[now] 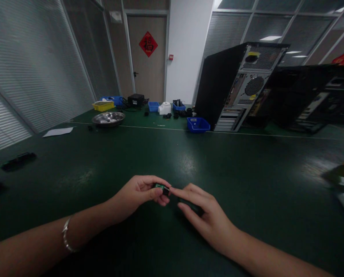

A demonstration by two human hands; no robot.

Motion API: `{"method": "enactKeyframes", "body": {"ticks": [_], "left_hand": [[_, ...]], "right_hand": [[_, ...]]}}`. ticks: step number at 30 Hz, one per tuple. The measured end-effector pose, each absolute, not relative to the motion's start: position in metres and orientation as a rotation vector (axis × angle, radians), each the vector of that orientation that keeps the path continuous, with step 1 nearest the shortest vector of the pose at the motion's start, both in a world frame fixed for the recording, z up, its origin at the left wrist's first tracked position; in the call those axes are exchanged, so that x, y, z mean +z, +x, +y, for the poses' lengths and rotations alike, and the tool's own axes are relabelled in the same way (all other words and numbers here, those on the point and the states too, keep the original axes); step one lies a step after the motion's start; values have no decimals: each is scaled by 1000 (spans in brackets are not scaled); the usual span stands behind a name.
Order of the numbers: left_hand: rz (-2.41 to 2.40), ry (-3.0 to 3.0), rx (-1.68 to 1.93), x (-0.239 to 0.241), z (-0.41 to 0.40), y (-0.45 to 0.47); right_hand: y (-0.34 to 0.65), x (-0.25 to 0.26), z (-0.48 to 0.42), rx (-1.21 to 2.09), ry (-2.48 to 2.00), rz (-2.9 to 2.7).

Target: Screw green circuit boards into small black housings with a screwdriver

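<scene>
Pinching a circuit part (163, 188), the left hand (144, 190) angles inward. The right hand (205, 209) extends an index finger, its hold on a dark object (193, 206) unclear.

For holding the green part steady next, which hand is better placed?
Probably the left hand: its fingers grip the green part. The right hand extends one finger towards it.

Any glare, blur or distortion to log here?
Head view: pale glare patches on the green table; head view: dim light, fine detail on the circuit board in the left hand blurred; head view: computer tower slants, likely wide-lens distortion.
</scene>
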State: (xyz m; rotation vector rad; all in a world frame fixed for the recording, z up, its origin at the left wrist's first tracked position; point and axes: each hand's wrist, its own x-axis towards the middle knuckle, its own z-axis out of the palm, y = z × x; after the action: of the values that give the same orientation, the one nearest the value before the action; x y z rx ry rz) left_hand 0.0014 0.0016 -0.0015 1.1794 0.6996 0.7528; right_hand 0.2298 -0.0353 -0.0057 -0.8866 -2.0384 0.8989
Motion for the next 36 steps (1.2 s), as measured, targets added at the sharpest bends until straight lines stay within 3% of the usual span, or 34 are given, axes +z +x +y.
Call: {"method": "enactKeyframes", "body": {"ticks": [10,36], "left_hand": [[796,1385,783,9,-6,2],[647,1217,825,2,-1,3]], "right_hand": [[231,-8,-36,891,-918,-2050],[230,-7,-38,910,-859,-2040]]}}
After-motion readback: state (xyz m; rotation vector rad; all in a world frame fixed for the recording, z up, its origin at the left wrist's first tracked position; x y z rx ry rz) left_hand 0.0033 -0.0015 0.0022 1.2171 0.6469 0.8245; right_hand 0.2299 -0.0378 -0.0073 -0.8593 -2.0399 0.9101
